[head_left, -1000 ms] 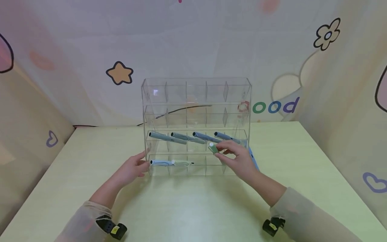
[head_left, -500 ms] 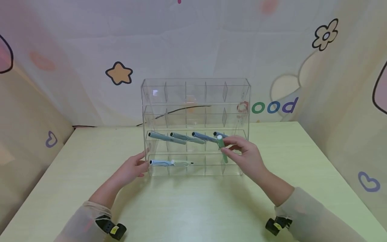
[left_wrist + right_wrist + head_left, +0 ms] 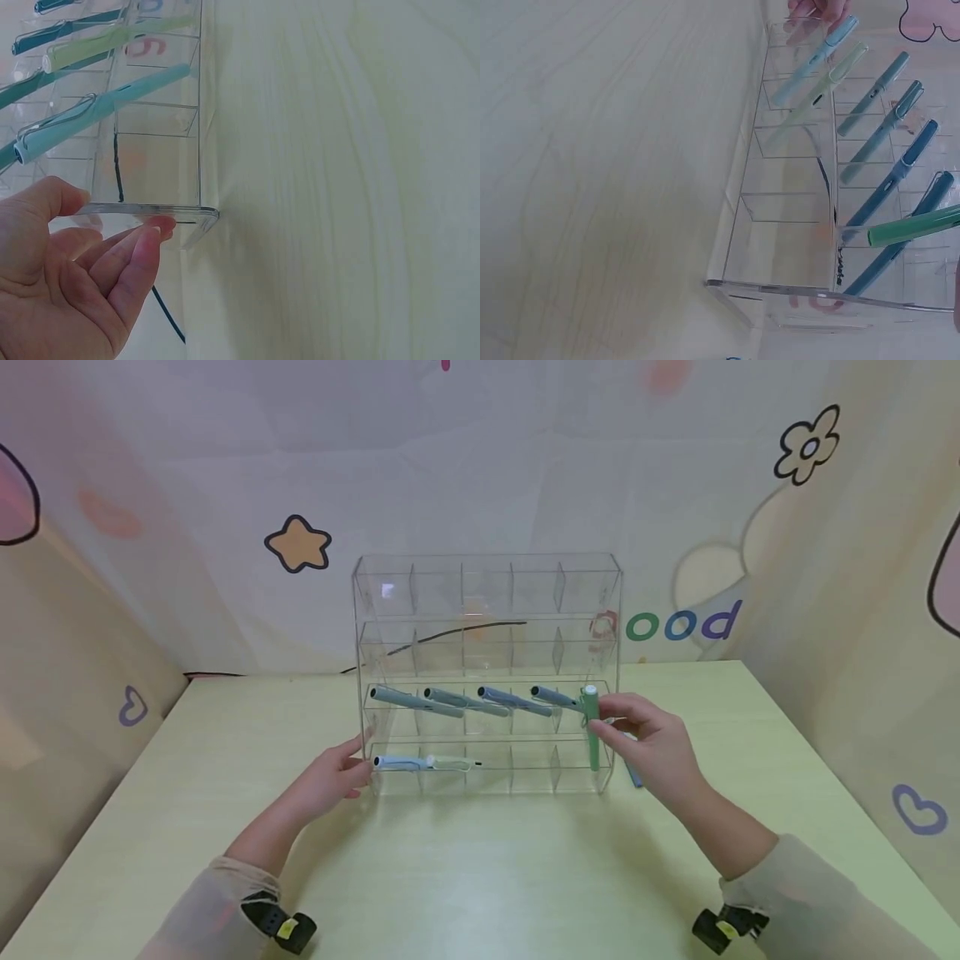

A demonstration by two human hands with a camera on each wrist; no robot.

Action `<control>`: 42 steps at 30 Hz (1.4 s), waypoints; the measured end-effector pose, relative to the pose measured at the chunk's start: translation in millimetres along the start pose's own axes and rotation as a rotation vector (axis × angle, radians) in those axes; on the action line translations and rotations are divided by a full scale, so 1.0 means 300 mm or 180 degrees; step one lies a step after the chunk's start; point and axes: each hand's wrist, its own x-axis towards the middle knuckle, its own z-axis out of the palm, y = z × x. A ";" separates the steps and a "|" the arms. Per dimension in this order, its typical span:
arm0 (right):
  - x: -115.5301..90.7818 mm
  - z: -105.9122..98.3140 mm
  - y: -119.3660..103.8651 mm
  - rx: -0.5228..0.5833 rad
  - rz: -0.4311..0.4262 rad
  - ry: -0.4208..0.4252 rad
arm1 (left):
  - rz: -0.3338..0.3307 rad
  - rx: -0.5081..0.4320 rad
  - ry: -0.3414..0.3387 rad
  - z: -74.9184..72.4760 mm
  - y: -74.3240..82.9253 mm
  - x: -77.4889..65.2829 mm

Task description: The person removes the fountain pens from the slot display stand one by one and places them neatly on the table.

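A clear acrylic pen rack (image 3: 619,610) with rows of compartments stands on the table. My left hand (image 3: 330,781) pinches the rack's left side panel (image 3: 142,208), thumb on one face and fingers on the other. In my right hand (image 3: 652,743), thumb and fingers pinch a green pen (image 3: 592,735) upright, in front of the right-end compartments. The right wrist view shows this green pen (image 3: 915,227) crossing over a dark blue pen (image 3: 881,266). Several blue and teal pens lean in the second row from the bottom. Below them are a light blue pen (image 3: 401,764) and a pale green pen (image 3: 452,764).
The rack's two upper rows hold no pens. A blue strip (image 3: 635,774) shows on the table behind the rack's right side, partly hidden by the right hand. Behind the table (image 3: 480,877) hangs a printed cloth (image 3: 480,485) with a star and letters.
My right hand has moved right across the rack with the green pen, which has turned from pointing toward the camera to upright. The left hand stays on the side panel.
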 end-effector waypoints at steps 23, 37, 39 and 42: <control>-0.012 -0.109 0.054 0.0069 0.0652 0.0189 | -0.0006 -0.0005 0.0042 0.001 -0.009 0.003; -0.018 -0.136 0.106 -0.0149 0.0875 0.0188 | -0.0071 0.0035 0.0056 0.010 -0.011 0.005; -0.015 -0.143 0.117 -0.0161 0.0904 0.0191 | -0.0076 0.0029 0.0051 0.009 -0.012 0.006; -0.010 -0.152 0.134 -0.0167 0.0953 0.0202 | -0.0067 0.0032 0.0034 0.007 -0.009 0.003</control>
